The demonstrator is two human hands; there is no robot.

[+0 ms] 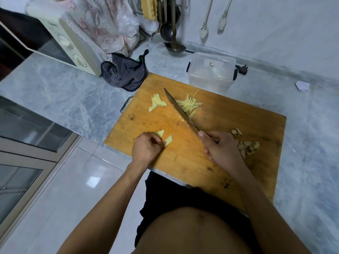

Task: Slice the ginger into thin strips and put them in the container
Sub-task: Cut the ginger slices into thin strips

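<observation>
On the wooden cutting board (201, 162) my right hand (218, 145) grips the handle of a long knife (180, 111), whose blade points away toward the far left. A pile of thin ginger strips (189, 105) lies just right of the blade. Several flat ginger slices (156, 103) lie left of it. My left hand (146, 148) pinches a ginger slice (168, 140) near the board's front left, with another slice (160, 132) beside it. The clear plastic container (211, 73), lid on, stands behind the board.
Ginger peelings (247, 145) lie on the board to the right of my right hand. A grey cloth (124, 74) lies behind the board's left corner, next to a microwave oven (60, 43). Ladles (173, 33) hang at the back wall. A paper scrap (302, 86) lies at the right.
</observation>
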